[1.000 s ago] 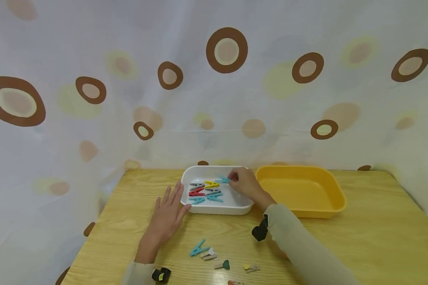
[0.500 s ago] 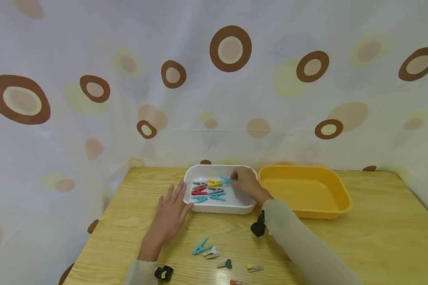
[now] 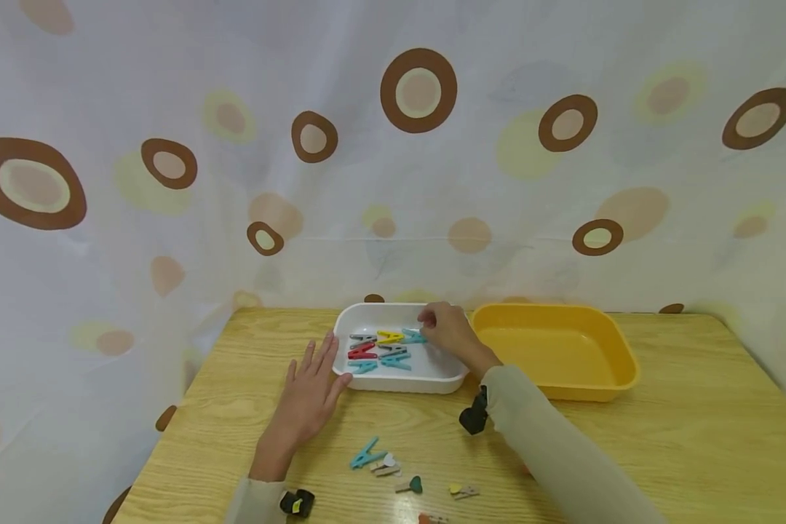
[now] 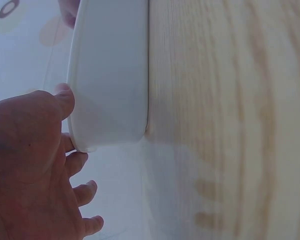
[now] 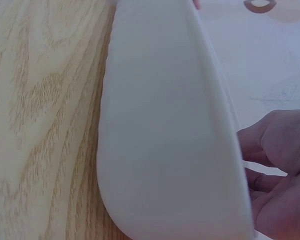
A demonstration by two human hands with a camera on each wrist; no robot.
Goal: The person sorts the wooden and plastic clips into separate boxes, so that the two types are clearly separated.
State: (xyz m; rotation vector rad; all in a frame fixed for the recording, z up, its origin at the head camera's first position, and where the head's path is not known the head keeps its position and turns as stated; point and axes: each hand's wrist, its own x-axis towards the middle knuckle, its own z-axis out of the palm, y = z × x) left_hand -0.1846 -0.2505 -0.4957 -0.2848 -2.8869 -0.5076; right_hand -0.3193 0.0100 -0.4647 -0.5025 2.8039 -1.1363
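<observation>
While L hand [image 3: 304, 400], splayed, touches white tray [image 3: 402, 386], R hand [image 3: 450, 332] nr blue peg [image 3: 413, 336]; can't tell if gripping.

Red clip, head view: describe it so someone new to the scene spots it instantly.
On the wooden table, find the white tray, left of the yellow tray in the picture. Inside, toward its left end, the red clip lies between a gray clip behind and a blue clip in front. It is the only red one among them.
</observation>
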